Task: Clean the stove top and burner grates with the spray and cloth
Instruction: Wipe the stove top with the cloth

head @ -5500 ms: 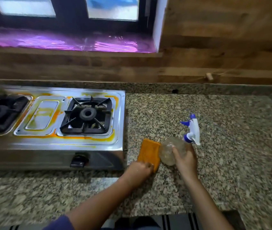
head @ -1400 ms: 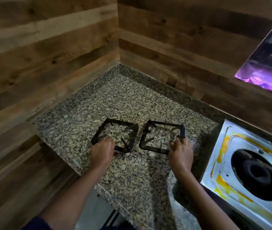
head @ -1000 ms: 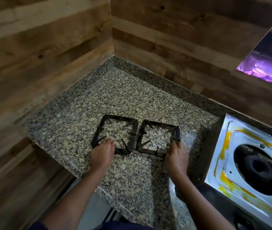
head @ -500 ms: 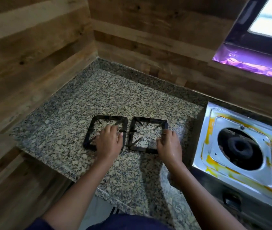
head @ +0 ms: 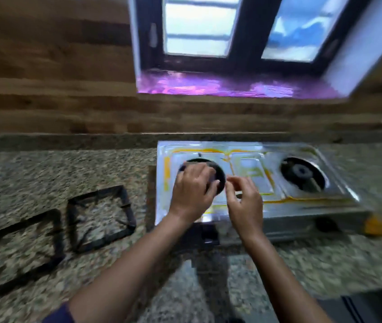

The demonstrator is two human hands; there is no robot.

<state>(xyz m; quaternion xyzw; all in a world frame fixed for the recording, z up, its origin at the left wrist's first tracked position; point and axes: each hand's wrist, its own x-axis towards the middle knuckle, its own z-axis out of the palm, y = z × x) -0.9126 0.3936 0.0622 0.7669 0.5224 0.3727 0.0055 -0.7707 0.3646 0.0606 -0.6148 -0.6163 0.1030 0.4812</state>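
Note:
The steel stove top (head: 250,169) carries orange stains and has no grates on it. My left hand (head: 192,190) hovers over its left burner (head: 219,174), fingers curled down, nothing seen in it. My right hand (head: 243,199) is just to the right, fingers loosely apart and empty. Two black burner grates lie flat on the granite counter left of the stove, one (head: 128,209) close to it and the other (head: 59,234) further left. A corner of the orange cloth (head: 374,227) shows past the stove's right end. The view is blurred; I cannot make out the spray bottle.
The right burner (head: 302,173) is bare. Dark knobs (head: 208,234) sit on the stove's front face. A wooden wall and a window with a purple sill (head: 220,87) rise behind the stove. Granite counter (head: 185,287) runs along the front.
Both hands let go of the grates and moved right to the stove's left burner. The view swung right from the corner to the stove and window.

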